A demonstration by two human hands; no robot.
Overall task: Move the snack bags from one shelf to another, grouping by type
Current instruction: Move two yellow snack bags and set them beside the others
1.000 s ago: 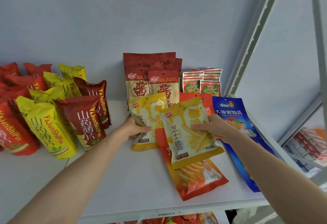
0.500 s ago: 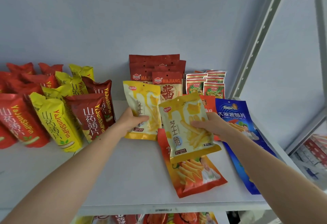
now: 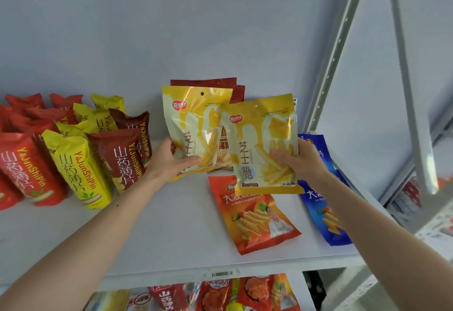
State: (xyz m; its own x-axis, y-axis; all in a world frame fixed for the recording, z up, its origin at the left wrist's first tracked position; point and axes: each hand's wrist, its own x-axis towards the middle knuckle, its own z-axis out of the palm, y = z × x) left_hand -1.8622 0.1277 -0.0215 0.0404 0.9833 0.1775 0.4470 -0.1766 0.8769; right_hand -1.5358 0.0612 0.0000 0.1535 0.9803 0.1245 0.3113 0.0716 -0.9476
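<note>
Two yellow fry bags are held up above the white shelf (image 3: 171, 237), one in each hand. The left hand (image 3: 169, 161) grips the left yellow bag (image 3: 193, 126) at its lower left corner, thumb across the front. The right hand (image 3: 301, 161) pinches the right yellow bag (image 3: 262, 143) at its right edge, thumb on the front. Under the right bag an orange bag (image 3: 255, 222) lies flat, with a blue bag (image 3: 323, 212) beside it. Dark red bags (image 3: 228, 85) stand behind. Red, yellow and brown yam-chip bags (image 3: 73, 158) lean in rows at left.
</note>
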